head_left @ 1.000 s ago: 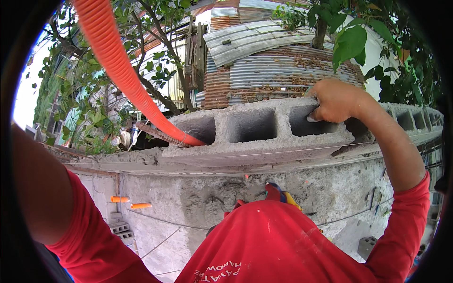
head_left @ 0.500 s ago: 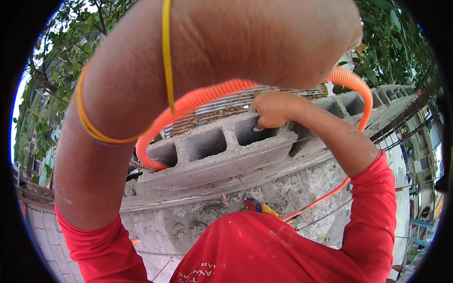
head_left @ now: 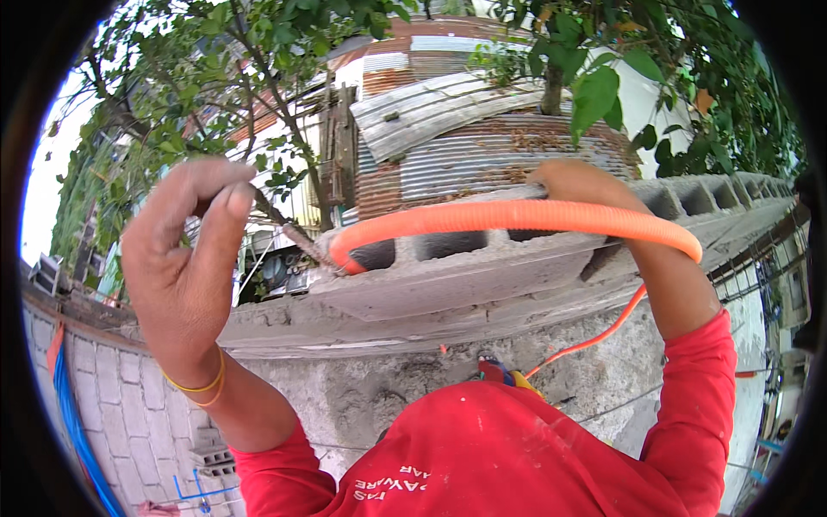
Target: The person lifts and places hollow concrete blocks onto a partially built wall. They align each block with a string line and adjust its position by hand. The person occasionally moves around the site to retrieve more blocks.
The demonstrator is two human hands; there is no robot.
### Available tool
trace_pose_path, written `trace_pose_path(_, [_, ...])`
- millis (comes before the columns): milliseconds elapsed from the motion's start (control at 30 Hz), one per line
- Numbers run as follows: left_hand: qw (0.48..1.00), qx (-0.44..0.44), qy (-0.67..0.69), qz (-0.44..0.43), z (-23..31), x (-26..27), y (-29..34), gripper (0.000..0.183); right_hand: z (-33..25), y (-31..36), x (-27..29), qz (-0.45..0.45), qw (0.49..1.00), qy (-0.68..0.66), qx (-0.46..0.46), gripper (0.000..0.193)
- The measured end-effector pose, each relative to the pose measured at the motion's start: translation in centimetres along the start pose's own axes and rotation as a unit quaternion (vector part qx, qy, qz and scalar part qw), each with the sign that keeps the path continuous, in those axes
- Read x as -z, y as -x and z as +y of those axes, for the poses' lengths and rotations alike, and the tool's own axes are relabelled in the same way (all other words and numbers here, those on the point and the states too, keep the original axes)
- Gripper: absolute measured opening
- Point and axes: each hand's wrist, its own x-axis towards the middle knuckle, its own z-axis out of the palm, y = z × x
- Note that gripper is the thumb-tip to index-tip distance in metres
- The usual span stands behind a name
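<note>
My left hand (head_left: 183, 258) is raised at the left, away from the wall, its fingers loosely curled and the thumb a little apart; nothing shows in it. Yellow bands (head_left: 202, 388) circle that wrist. Along the wall top my right hand (head_left: 586, 183) grips the far upper edge of a grey hollow concrete block (head_left: 448, 289); its fingertips are hidden. An orange corrugated conduit (head_left: 508, 217) arches over the block and across my right wrist. Its left end dips at the block's leftmost hollow, beside a rebar end (head_left: 306, 246).
More hollow blocks (head_left: 702, 198) continue rightward along the wall. Rusty corrugated sheets (head_left: 508, 146) lie behind it, with leafy branches (head_left: 603, 90) overhead. A thinner orange line (head_left: 594, 336) runs down the near side. Blue tubing (head_left: 73, 422) and stacked blocks (head_left: 211, 457) are at lower left.
My left arm has swung from across the upper view down to the left. The conduit's arch now lies lower, in front of my right wrist. My right hand stays at the block.
</note>
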Motion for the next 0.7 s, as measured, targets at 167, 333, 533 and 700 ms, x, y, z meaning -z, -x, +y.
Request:
trace_pose_path(167, [0.982,0.176,0.06,-0.036,-6.1,-2.3,7.7,0.009,0.3,0.2,-0.9,0.072,0.995,0.067,-0.035,0.054])
trace_pose_path(333, [0.973,0.194,0.069,-0.105,-5.7,-3.8,14.2,0.013,-0.6,0.8,-0.6,0.055,0.994,0.044,-0.085,0.053])
trace_pose_path(533, [0.936,0.319,0.06,-0.134,-9.3,-8.7,17.8,0.039,-1.6,1.3,-0.4,0.063,0.992,0.052,-0.095,0.049])
trace_pose_path(700, [0.91,0.297,0.27,-0.106,-12.6,-11.4,18.5,0.053,-1.7,2.0,-1.3,0.134,0.988,0.028,-0.077,0.053])
